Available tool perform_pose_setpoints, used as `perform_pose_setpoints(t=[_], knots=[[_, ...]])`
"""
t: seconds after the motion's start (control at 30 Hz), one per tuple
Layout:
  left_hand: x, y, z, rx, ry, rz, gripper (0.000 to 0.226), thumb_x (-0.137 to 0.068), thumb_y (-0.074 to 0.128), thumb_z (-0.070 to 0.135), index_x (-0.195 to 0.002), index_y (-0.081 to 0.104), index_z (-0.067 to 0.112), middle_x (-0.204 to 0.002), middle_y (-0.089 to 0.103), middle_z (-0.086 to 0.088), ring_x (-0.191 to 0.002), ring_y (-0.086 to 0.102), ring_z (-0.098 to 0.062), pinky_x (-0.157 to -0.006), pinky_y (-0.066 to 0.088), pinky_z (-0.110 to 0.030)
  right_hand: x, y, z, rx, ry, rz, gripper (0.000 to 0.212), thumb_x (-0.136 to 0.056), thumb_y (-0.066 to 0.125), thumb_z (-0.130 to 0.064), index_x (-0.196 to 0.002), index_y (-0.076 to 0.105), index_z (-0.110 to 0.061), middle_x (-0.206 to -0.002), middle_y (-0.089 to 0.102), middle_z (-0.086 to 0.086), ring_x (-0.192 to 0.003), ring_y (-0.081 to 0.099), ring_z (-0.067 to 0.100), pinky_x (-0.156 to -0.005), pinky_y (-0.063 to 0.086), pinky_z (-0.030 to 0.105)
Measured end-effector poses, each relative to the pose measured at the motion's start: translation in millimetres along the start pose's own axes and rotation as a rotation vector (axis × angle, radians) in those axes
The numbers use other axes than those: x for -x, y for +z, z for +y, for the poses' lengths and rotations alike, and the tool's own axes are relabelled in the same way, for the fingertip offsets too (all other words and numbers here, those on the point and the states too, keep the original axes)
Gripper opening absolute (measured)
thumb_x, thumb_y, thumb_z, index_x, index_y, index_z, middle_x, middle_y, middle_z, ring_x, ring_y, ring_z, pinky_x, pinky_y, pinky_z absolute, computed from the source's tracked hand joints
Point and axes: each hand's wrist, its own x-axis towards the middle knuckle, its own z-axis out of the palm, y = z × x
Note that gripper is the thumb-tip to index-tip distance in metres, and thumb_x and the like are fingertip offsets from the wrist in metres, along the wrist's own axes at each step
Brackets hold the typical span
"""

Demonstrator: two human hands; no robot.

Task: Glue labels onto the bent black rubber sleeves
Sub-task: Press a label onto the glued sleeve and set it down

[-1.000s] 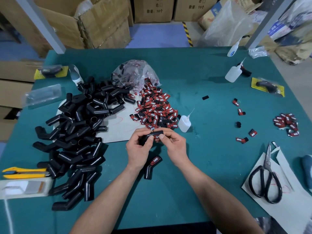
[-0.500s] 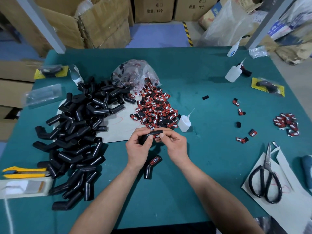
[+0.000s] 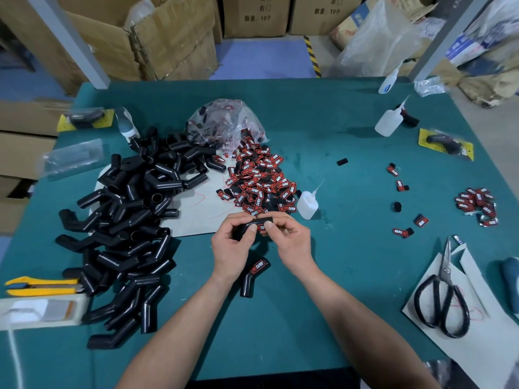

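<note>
The label (image 3: pixel 261 227) has been turned into view on the sleeve (image 3: pixel 245 228), gripped by the left hand (image 3: pixel 231 248) and pinched by the right hand (image 3: pixel 292 242); crooked gluing could be caused by uneven pressure.

Warehouse packing bench: stacked cardboard cartons (image 3: pixel 254 15) behind green worktable (image 3: pixel 323 113).

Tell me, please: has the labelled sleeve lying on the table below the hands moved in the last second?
No. The labelled sleeve lies at the same spot and at the same angle, judged against the nearby glue bottle, which stands where it stood.
</note>
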Motion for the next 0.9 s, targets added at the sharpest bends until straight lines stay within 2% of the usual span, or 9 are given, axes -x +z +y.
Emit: perform_pose_setpoints(t=[0.13, 0.23, 0.33, 0.53, 0.7, 0.9], knots=[[-0.5, -0.8, -1.0, -0.005, -0.014, 0.007, 0.015, -0.085, 0.069, -0.001, -0.094, 0.069, 0.011, -0.101, 0.070, -0.006, -0.097, 0.068, -0.006, -0.093, 0.052, -0.022, 0.1, -0.2, 1.8, 0.010, 0.031, 0.003, 0.025, -0.092, 0.064, 0.000, -0.083, 0.077, -0.020, -0.101, 0.074, -0.002, -0.082, 0.069, 0.015, -0.077, 0.058, 0.026], [-0.2, -1.7, -1.7, 0.002, -0.002, -0.003, 0.019, -0.085, 0.068, -0.002, -0.094, 0.070, 0.015, -0.100, 0.070, -0.007, -0.097, 0.068, -0.009, -0.092, 0.052, -0.023, 0.2, 0.8, 1.0, 0.035, 0.037, -0.030, 0.019, -0.090, 0.067, -0.005, -0.083, 0.078, -0.019, -0.103, 0.072, 0.000, -0.087, 0.068, 0.017, -0.081, 0.057, 0.030], [1.3, 0.1, -2.8, -0.011, 0.003, -0.013, 0.019, -0.084, 0.068, 0.002, -0.094, 0.070, 0.019, -0.101, 0.071, -0.001, -0.097, 0.068, -0.006, -0.091, 0.051, -0.019, -0.4, 0.8, -0.1, 0.098, 0.020, -0.060, 0.023, -0.086, 0.071, -0.009, -0.077, 0.078, -0.029, -0.105, 0.071, 0.000, -0.099, 0.067, 0.018, -0.090, 0.053, 0.033], [1.5, -0.7, -3.6, 0.006, -0.003, -0.069, 0.024, -0.089, 0.063, 0.002, -0.101, 0.071, 0.021, -0.106, 0.071, 0.000, -0.104, 0.067, -0.009, -0.094, 0.050, -0.022, -3.5, -2.3, -0.8, 0.142, 0.007, -0.036, 0.028, -0.088, 0.069, -0.009, -0.074, 0.077, -0.032, -0.103, 0.071, -0.007, -0.098, 0.067, 0.017, -0.090, 0.054, 0.037], [1.7, 0.6, -3.1, -0.019, 0.005, -0.067, 0.027, -0.085, 0.069, 0.002, -0.100, 0.071, 0.024, -0.107, 0.071, -0.003, -0.103, 0.068, -0.009, -0.094, 0.051, -0.021, -3.4, -1.2, -0.8, 0.148, -0.006, -0.029, 0.032, -0.087, 0.069, -0.009, -0.069, 0.074, -0.034, -0.102, 0.071, -0.006, -0.099, 0.067, 0.015, -0.090, 0.050, 0.028], [-0.4, -0.9, -4.2, 0.001, -0.044, -0.033, 0.021, -0.086, 0.067, 0.004, -0.099, 0.071, 0.019, -0.101, 0.075, 0.012, -0.097, 0.069, -0.004, -0.090, 0.051, -0.018, -1.8, -0.4, 2.7, 0.118, -0.024, -0.087, 0.021, -0.087, 0.070, -0.001, -0.079, 0.074, -0.019, -0.109, 0.068, 0.007, -0.104, 0.065, 0.015, -0.091, 0.050, 0.024]])
